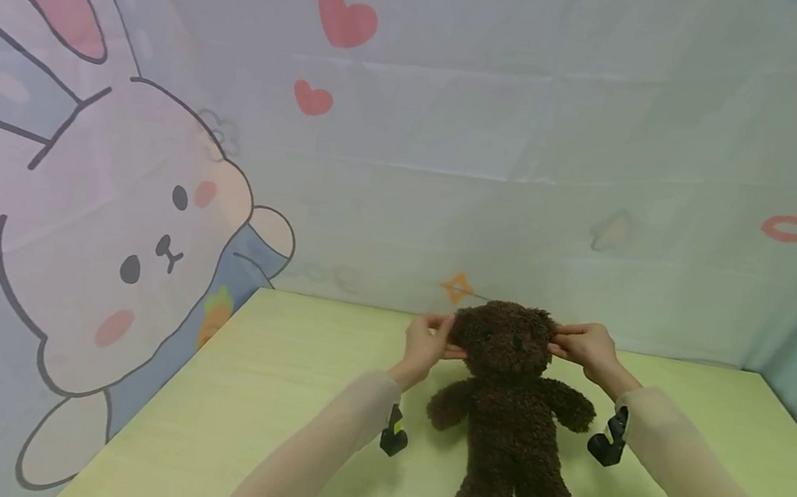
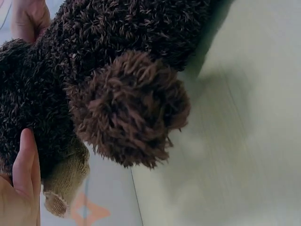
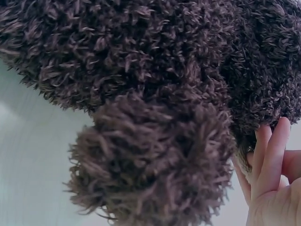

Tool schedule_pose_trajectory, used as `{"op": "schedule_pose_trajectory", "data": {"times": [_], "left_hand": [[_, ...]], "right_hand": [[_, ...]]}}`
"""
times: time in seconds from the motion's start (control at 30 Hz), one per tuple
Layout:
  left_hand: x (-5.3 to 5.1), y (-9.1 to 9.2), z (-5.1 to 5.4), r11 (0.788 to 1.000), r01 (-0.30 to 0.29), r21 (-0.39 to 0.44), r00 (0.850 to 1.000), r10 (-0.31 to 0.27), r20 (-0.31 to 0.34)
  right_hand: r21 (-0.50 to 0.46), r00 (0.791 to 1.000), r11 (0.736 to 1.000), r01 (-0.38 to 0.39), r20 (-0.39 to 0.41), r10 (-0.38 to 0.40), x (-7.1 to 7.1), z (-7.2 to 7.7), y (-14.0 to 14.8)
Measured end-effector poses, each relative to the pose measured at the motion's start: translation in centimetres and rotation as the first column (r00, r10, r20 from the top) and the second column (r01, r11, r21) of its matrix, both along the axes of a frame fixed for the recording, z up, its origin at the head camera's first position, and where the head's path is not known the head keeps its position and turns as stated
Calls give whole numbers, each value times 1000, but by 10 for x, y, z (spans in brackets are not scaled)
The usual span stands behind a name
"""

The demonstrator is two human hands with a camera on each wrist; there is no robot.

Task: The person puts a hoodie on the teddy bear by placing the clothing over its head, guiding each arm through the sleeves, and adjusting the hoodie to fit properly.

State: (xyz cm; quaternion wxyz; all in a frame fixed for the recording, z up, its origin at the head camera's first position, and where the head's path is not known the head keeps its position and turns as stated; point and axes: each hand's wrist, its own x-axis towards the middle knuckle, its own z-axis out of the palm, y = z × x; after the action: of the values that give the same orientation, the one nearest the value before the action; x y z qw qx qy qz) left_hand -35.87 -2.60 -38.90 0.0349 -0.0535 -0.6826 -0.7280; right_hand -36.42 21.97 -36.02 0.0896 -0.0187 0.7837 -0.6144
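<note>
A dark brown, shaggy teddy bear [image 1: 514,426] hangs or stands upright, head toward the back of the table, legs toward me. At the left side of its head my left hand [image 1: 426,343] grips the fur between thumb and fingers. My right hand [image 1: 588,349] holds the opposite side the same way. One finger of the left hand [image 2: 21,183] lies along the fur in the left wrist view, beside a tan knitted part [image 2: 68,179]. In the right wrist view, fingertips of the right hand [image 3: 270,179] press into the fur. Whether the feet touch the table is unclear.
The pale yellow-green table [image 1: 312,362] ends at a fabric backdrop [image 1: 420,185] printed with hearts and a large rabbit [image 1: 141,236]. More fabric closes off the right side. Dark wrist cameras [image 1: 609,438] hang below both sleeves.
</note>
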Motion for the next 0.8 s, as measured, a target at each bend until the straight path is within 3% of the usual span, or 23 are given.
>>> {"op": "schedule_pose_trajectory", "data": {"times": [0.17, 0.27, 0.4, 0.5, 0.63, 0.8], "left_hand": [[3, 3, 2, 997, -74, -36, 997, 75, 17], [6, 4, 4, 993, -66, -97, 997, 69, 23], [8, 4, 4, 986, -38, -159, 999, 39, 3], [8, 2, 3, 980, -15, -197, 998, 1, -70], [6, 3, 3, 968, -13, -252, 984, -32, -173], [11, 8, 13, 967, -14, -253, 983, -32, -178]], "right_hand": [[69, 999, 997, 43, -12, -42, 1, -1, -3], [140, 998, 989, 47, -43, -42, 1, -3, -4], [196, 993, 981, 9, -113, 13, 2, -4, -2], [183, 983, 983, -24, -173, 56, 4, -4, 1], [119, 967, 990, -80, -231, 106, 0, -4, 9], [94, 965, 988, -123, -220, 141, -6, -1, 14]]}}
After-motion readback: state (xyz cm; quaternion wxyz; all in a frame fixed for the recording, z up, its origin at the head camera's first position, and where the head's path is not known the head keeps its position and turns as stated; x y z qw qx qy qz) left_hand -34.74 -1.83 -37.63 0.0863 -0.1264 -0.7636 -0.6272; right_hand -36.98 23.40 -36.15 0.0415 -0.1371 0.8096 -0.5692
